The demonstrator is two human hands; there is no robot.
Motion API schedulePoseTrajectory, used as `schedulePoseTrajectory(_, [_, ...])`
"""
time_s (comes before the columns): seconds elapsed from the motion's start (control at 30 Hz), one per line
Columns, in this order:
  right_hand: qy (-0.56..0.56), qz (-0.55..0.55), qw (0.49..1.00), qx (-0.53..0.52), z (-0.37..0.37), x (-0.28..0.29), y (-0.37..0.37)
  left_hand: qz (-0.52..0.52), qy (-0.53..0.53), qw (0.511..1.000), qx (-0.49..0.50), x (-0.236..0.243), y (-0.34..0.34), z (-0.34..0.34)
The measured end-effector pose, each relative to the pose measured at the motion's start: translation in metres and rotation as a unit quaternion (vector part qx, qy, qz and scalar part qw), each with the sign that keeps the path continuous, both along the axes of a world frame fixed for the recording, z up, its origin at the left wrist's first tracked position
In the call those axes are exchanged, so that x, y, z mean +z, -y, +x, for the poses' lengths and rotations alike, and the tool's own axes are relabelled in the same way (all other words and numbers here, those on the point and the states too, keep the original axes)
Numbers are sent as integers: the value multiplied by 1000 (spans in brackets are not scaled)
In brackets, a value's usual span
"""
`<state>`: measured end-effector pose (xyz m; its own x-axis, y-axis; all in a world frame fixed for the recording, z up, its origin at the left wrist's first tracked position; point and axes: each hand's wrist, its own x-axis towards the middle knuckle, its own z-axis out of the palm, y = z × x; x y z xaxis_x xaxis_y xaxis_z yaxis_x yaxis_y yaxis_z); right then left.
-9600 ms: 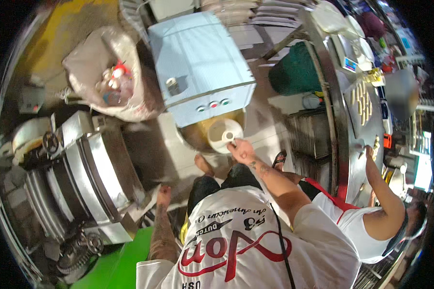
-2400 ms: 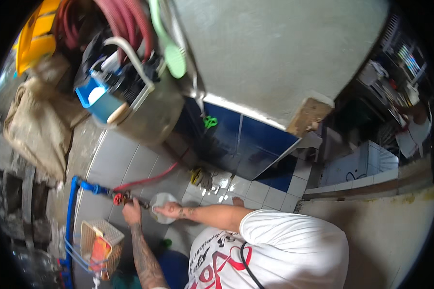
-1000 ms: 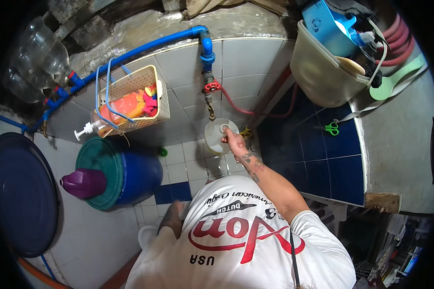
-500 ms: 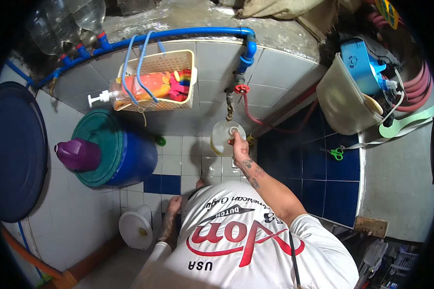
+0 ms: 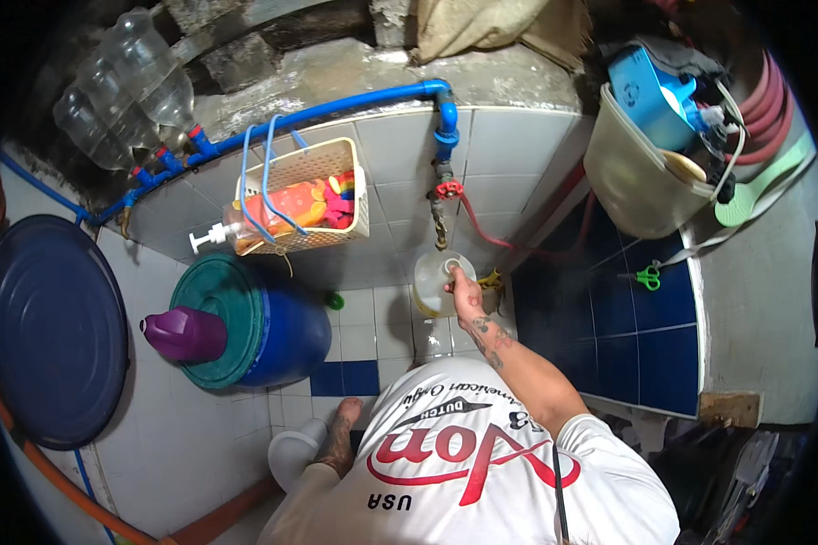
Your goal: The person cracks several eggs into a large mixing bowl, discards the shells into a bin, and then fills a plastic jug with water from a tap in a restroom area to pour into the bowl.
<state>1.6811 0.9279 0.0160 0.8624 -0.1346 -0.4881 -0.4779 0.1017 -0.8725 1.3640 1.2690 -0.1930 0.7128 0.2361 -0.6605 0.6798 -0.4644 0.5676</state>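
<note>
My right hand (image 5: 464,296) grips a translucent round plastic container (image 5: 433,283) by its top, the thumb lying near a white ring. The container is held just below the metal faucet (image 5: 440,229), which has a red valve handle (image 5: 448,189). Whether water is running is not clear. My left hand (image 5: 348,411) hangs low beside my shirt, above a white rounded vessel (image 5: 291,454). Its fingers are too small and foreshortened to read, and I see nothing in it.
On the left, a blue drum (image 5: 293,331) with a green lid (image 5: 211,282) carries a purple jug (image 5: 186,334). A yellow basket (image 5: 356,222) hangs from the blue pipe (image 5: 354,102). A crammed white bin (image 5: 623,173) and green scissors (image 5: 647,278) are at right.
The whole view has shifted, so fixed things appear lower and some farther right. My right hand keeps the container under the faucet. My left hand stays low.
</note>
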Motion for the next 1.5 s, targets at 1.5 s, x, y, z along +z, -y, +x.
schedulePoseTrajectory(1.5, [-13,-24,999,33,6,23,4,-60,-10,989,137,19,43,42])
